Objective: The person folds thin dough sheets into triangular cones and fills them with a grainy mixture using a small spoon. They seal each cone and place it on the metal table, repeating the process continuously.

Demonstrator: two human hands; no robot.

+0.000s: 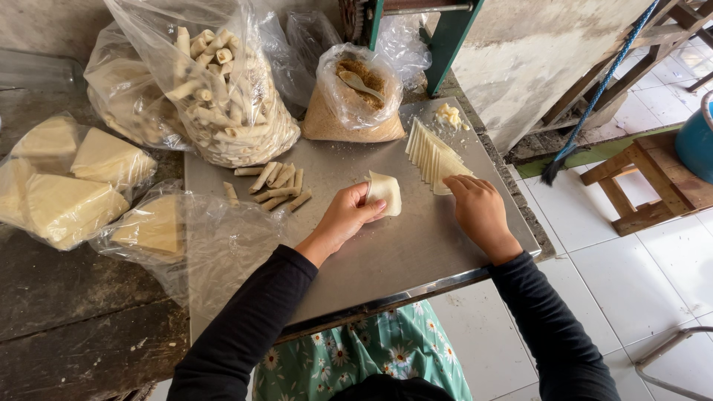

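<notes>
Currently the left hand (345,215) is pinching a pale folded wrapper (385,192), fingers closed on its left edge and lifting it just off the steel tabletop (386,252). Right hand (479,212) is resting fingertips on the near end of the fanned wrapper stack (433,157), fingers together and flat, not clamped on anything I can make out. The wrapper is sitting at the tips of the left grip, just left of the stack and well clear of the finished rolls (271,182). My judgement: keeping the pinch light should stop the thin sheet tearing, and pressing only the top sheet should stop the stack sliding. Crumb bag with spoon (356,96) is standing behind, bag of rolls (230,96) left of it.
</notes>
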